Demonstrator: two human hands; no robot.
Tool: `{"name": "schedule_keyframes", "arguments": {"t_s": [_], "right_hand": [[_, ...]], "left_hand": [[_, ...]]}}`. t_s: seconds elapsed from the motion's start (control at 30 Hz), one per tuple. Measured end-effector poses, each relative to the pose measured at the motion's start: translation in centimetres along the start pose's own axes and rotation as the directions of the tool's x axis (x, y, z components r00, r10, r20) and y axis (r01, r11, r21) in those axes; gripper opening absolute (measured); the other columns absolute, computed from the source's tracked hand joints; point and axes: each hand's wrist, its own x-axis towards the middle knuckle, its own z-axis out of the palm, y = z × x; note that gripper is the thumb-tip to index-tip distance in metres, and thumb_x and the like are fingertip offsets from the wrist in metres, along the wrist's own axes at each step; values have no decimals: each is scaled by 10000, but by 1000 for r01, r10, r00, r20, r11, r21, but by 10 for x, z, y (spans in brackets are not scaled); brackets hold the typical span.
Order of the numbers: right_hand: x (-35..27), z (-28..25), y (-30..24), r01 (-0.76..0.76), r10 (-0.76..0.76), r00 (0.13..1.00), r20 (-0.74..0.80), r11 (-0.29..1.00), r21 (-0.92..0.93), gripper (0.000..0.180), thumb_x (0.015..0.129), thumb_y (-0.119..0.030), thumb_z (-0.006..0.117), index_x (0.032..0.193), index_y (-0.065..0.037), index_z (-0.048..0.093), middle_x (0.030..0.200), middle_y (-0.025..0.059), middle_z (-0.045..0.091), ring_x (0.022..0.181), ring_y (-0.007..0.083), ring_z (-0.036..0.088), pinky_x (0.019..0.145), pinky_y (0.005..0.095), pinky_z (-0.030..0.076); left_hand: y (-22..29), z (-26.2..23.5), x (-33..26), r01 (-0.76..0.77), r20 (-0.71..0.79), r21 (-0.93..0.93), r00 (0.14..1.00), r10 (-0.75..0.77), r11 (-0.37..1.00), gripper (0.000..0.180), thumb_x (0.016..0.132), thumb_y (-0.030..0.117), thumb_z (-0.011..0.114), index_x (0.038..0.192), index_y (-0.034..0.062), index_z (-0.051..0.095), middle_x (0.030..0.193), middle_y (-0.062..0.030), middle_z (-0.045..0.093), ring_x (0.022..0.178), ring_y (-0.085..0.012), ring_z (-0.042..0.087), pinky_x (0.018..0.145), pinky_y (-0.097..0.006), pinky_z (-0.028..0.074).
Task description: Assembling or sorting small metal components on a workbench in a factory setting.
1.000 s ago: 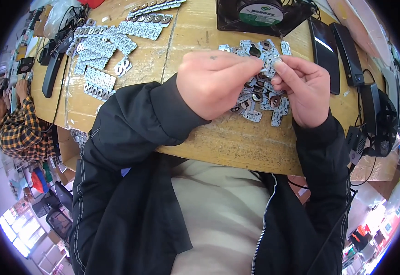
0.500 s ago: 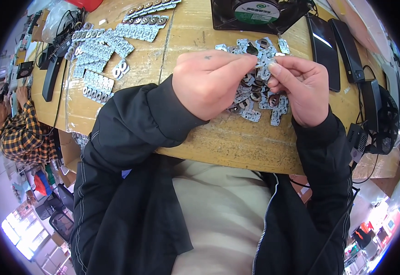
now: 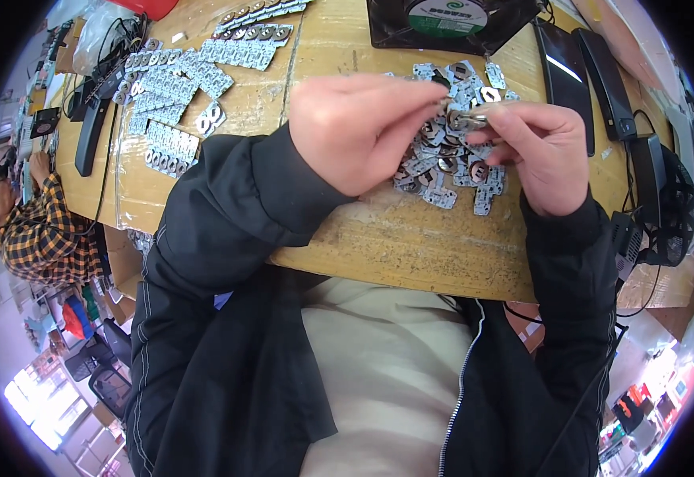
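Right hand: the right hand [image 3: 550, 155] is closed in a narrow pinch, thumb and fingers gripping a small board [image 3: 468, 121] that shows a metallic edge.
Left hand: the left hand [image 3: 355, 131] has its fingertips drawn narrowly together, just beside that board; whether a part sits between them, I cannot tell.
Held board: above the heap, between the two hands, tilted and partly hidden by the fingers.
Heap: a loose heap of boards [image 3: 442, 171], many with round metal parts, lies on the right half of the bench [image 3: 410, 254], back from its near edge.
Strips: strips of boards [image 3: 168, 87] lie in overlapping rows toward the bench's far left corner, with a two-ring piece [image 3: 211, 119] beside them.
Progress: judged from this view, work is midway through one piece, with plenty loose in the heap; which pieces count as finished, I cannot tell.
Near edge: a bare band runs between heap and near edge, the freest room for the hands.
Far side: a black fan [image 3: 410, 32] stands behind the heap and limits reach that way.
Right side: a flat dark tablet [image 3: 566, 87] and a long black case [image 3: 605, 79] crowd the right hand's outer side.
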Motion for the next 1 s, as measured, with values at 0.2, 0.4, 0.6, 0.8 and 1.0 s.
{"name": "schedule_keyframes", "arguments": {"t_s": [0.2, 0.4, 0.6, 0.8, 1.0], "right_hand": [[-3, 2, -2, 108, -106, 994, 23, 978, -176, 140, 900, -57, 626, 973, 55, 669, 805, 103, 684, 682, 130, 673, 595, 204, 536], [-2, 3, 5, 188, -196, 979, -62, 975, -120, 140, 903, -4, 598, 1012, 66, 651, 846, 119, 687, 744, 155, 683, 646, 208, 544], [-10, 3, -2, 369, -360, 929, 85, 911, -182, 175, 864, 64, 612, 1032, 62, 660, 888, 130, 694, 757, 145, 667, 666, 206, 532], [-10, 5, -1, 396, -357, 916, 183, 875, -278, 187, 844, 74, 633, 1024, 47, 676, 883, 115, 696, 721, 112, 640, 644, 207, 519], [-4, 9, 8, 235, -235, 972, 15, 968, -87, 195, 869, 31, 633, 1062, 54, 650, 870, 108, 688, 718, 111, 639, 651, 213, 527]], "left_hand": [[0, 0, 0, 200, 70, -188, 979, -190, 961, 152, 764, 19, 702, 916, 4, 709, 762, -143, 691, 642, -219, 688, 578, -269, 537], [5, 4, -5, 389, 197, -398, 921, -336, 831, 163, 824, -10, 656, 982, -28, 691, 800, -134, 703, 720, -165, 696, 648, -247, 541], [-2, 3, -1, 224, 131, -410, 974, -186, 884, 156, 786, 4, 698, 941, -7, 715, 785, -134, 706, 682, -172, 693, 612, -251, 541], [8, -3, -2, 349, 260, -369, 928, -265, 861, 152, 800, 1, 697, 951, 0, 718, 823, -122, 713, 741, -150, 692, 651, -248, 544], [7, 2, -4, 652, 471, -679, 740, -479, 339, 243, 859, -12, 643, 1095, -72, 635, 953, -168, 697, 877, -179, 687, 801, -257, 547]]}}
